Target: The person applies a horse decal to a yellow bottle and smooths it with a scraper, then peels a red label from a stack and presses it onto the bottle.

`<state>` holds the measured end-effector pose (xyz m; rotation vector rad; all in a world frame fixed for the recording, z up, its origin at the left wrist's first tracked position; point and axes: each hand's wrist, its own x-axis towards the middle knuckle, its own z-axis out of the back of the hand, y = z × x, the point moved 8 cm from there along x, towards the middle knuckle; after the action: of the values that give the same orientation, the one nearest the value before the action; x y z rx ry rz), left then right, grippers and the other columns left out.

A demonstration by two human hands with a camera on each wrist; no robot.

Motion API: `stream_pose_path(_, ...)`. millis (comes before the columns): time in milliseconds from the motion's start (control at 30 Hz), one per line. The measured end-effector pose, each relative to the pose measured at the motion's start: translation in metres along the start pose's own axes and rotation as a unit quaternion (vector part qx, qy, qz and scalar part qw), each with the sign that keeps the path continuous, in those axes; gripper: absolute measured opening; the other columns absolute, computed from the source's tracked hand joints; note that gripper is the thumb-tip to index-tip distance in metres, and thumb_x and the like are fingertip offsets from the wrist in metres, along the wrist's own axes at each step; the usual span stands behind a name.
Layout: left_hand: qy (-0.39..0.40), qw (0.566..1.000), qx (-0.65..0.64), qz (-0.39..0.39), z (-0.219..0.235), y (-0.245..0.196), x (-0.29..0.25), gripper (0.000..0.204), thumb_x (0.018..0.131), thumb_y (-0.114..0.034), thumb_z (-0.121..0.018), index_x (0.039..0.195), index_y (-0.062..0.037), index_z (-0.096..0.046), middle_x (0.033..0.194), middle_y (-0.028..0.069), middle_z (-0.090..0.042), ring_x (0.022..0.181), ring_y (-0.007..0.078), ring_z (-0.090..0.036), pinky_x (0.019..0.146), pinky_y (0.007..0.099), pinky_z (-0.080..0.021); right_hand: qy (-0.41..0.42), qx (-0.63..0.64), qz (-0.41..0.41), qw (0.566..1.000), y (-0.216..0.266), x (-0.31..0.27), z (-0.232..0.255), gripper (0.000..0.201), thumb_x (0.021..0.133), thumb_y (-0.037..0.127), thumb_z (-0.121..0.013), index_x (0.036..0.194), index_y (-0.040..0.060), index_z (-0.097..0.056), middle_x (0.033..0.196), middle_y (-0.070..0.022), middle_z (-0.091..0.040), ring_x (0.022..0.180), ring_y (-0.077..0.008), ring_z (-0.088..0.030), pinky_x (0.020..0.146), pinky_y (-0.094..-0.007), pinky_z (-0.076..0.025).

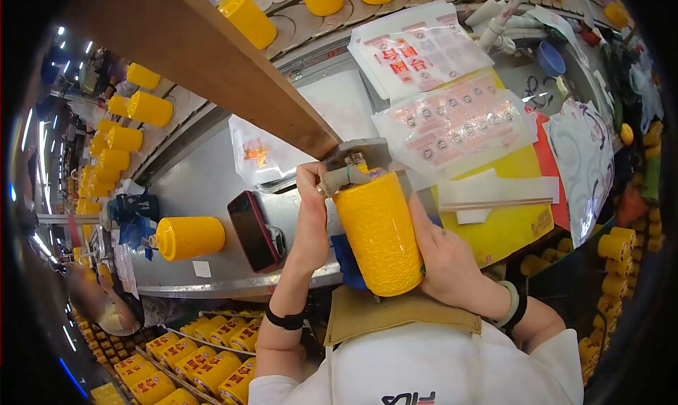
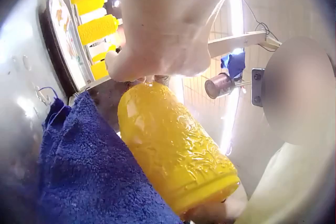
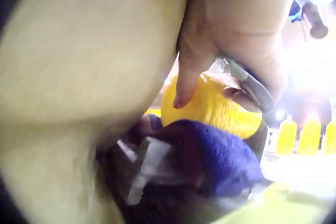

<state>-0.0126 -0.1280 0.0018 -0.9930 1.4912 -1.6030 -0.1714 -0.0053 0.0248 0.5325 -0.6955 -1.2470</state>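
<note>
A yellow embossed bottle [image 1: 378,235] is held tilted at the bench edge, its base toward the person's body. My left hand [image 1: 311,218] curls its fingers at the neck end, beside a grey piece [image 1: 342,180] under the wooden beam. In the left wrist view that hand covers most of the neck of the bottle [image 2: 173,150]. My right hand [image 1: 455,260] grips the side of the bottle, its far fingers hidden; the right wrist view shows digits pressed on the yellow surface [image 3: 210,103]. A blue cloth [image 2: 94,166] lies right under the bottle.
A thick wooden beam [image 1: 233,59] slants over the bench. Another yellow bottle [image 1: 189,237] lies left of a phone [image 1: 253,230]. Printed label sheets [image 1: 459,129] cover the right side. Bottles line a conveyor [image 1: 293,20] behind; labelled bottles [image 1: 205,366] fill racks at lower left.
</note>
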Motion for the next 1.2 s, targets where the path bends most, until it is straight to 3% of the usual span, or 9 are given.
stream_pose_path(200,0.060,0.995,-0.079,-0.031,-0.019,-0.034,0.002,0.078,0.105,-0.070,-0.015,0.132,-0.0023,-0.044,0.123,0.0087,-0.048,0.130,0.0223,-0.042,0.119,0.0409,-0.021,0.014,-0.122,0.070,0.990,0.030,0.003,0.012,0.070,0.075,0.000,-0.061,0.142,-0.0151,-0.049,0.148,-0.0350,-0.049,0.067,-0.0201,-0.055,0.064,-0.0320,-0.044)
stream_pose_path(300,0.053,0.964,0.255,-0.060,-0.015,-0.036,0.009,0.067,0.106,-0.056,-0.028,0.126,-0.0011,-0.062,0.110,0.0113,-0.040,0.109,0.0266,-0.040,0.105,0.0436,-0.027,0.026,-0.109,0.063,0.992,0.026,0.001,0.012,0.073,0.073,0.001,-0.063,0.144,-0.0115,-0.050,0.150,-0.0328,-0.048,0.068,-0.0207,-0.056,0.066,-0.0323,-0.045)
stream_pose_path(433,0.053,0.921,0.363,-0.133,-0.019,-0.047,0.009,0.064,0.105,-0.056,-0.032,0.123,-0.0034,-0.064,0.109,0.0099,-0.042,0.105,0.0256,-0.040,0.101,0.0421,-0.027,0.044,-0.046,0.007,0.998,0.012,-0.003,0.016,0.086,0.070,0.006,-0.075,0.149,-0.0079,-0.044,0.152,-0.0289,-0.047,0.078,-0.0281,-0.062,0.076,-0.0364,-0.051)
stream_pose_path(500,-0.022,0.986,0.151,-0.065,0.006,-0.025,0.000,0.081,0.103,-0.069,-0.023,0.125,-0.0015,-0.063,0.117,0.0076,-0.047,0.116,0.0224,-0.041,0.108,0.0391,-0.025,0.017,-0.020,0.019,0.999,0.005,-0.008,0.017,0.090,0.070,0.008,-0.078,0.151,-0.0075,-0.041,0.151,-0.0284,-0.048,0.084,-0.0311,-0.062,0.079,-0.0378,-0.051)
stream_pose_path(667,-0.033,0.984,-0.166,0.055,0.023,0.041,-0.024,0.092,0.102,-0.076,-0.011,0.134,-0.0017,-0.056,0.130,0.0038,-0.047,0.129,0.0197,-0.040,0.115,0.0369,-0.021,-0.015,0.042,0.006,0.999,-0.005,-0.008,0.005,0.092,0.077,0.015,-0.081,0.153,-0.0065,-0.036,0.148,-0.0272,-0.050,0.098,-0.0358,-0.062,0.085,-0.0394,-0.052)
stream_pose_path(867,0.013,0.995,-0.091,0.035,0.012,0.022,-0.013,0.094,0.102,-0.075,-0.006,0.132,-0.0019,-0.057,0.130,0.0029,-0.046,0.130,0.0216,-0.041,0.116,0.0394,-0.020,0.071,-0.011,-0.024,0.997,-0.001,0.001,-0.005,0.094,0.074,0.009,-0.076,0.153,-0.0118,-0.031,0.136,-0.0309,-0.057,0.090,-0.0345,-0.061,0.079,-0.0383,-0.050)
stream_pose_path(933,0.012,0.995,-0.088,0.036,0.009,0.016,-0.009,0.095,0.102,-0.075,-0.005,0.132,-0.0019,-0.058,0.131,0.0034,-0.046,0.129,0.0218,-0.041,0.116,0.0396,-0.020,0.060,-0.131,0.103,0.984,0.032,0.001,0.010,0.088,0.073,0.005,-0.069,0.150,-0.0157,-0.033,0.132,-0.0341,-0.058,0.078,-0.0304,-0.059,0.072,-0.0363,-0.049)
stream_pose_path(1033,0.050,0.998,-0.023,0.035,0.001,-0.002,-0.003,0.095,0.101,-0.076,-0.003,0.133,-0.0028,-0.053,0.130,0.0053,-0.049,0.131,0.0215,-0.041,0.118,0.0396,-0.018,-0.011,-0.082,0.083,0.993,0.023,-0.003,0.009,0.074,0.076,0.003,-0.063,0.145,-0.0149,-0.044,0.137,-0.0372,-0.055,0.069,-0.0245,-0.056,0.066,-0.0338,-0.047)
stream_pose_path(1200,0.083,0.996,-0.010,0.041,-0.004,-0.004,0.001,0.091,0.098,-0.079,-0.002,0.131,-0.0002,-0.035,0.127,0.0073,-0.046,0.134,0.0186,-0.038,0.121,0.0392,-0.016,0.037,-0.092,0.038,0.994,0.020,0.003,0.007,0.068,0.076,0.001,-0.059,0.142,-0.0135,-0.050,0.144,-0.0395,-0.050,0.066,-0.0222,-0.054,0.063,-0.0323,-0.046)
